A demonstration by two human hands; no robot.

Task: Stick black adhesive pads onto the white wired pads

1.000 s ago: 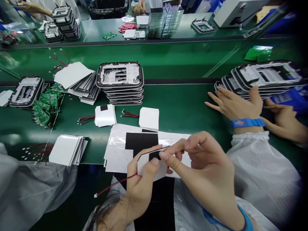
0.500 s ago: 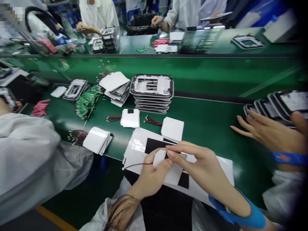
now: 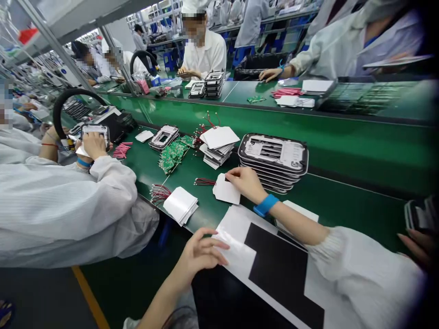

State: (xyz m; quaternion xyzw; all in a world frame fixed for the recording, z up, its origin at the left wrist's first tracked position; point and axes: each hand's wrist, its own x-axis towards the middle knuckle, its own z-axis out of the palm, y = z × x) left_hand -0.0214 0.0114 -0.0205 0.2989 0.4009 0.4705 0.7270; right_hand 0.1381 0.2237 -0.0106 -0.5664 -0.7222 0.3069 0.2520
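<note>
My right hand (image 3: 246, 183), with a blue wrist strap, grips the upper right edge of a flat white battery pack (image 3: 224, 194). Red and black wires come out of the pack's left side, and other packs seem to lie under it. My left hand (image 3: 202, 251) is open, its fingers apart over the left end of a white backing sheet (image 3: 236, 262). Nothing is in it. A large black patch (image 3: 279, 269) covers the sheet's middle. Partly hidden by my right forearm, another white pack (image 3: 302, 212) lies beyond the sheet.
Stacked device frames (image 3: 274, 157) stand behind my right hand. Left of them are a white pack stack (image 3: 219, 139), green circuit boards (image 3: 174, 153) and a pile of wired packs (image 3: 181, 204). A co-worker's sleeve (image 3: 85, 205) fills the left; another's fingers (image 3: 416, 242) show at right.
The view has swung left. My hands have parted: the right has carried the pack from over the sheet to the pile beyond it, while the left has let go and opened.
</note>
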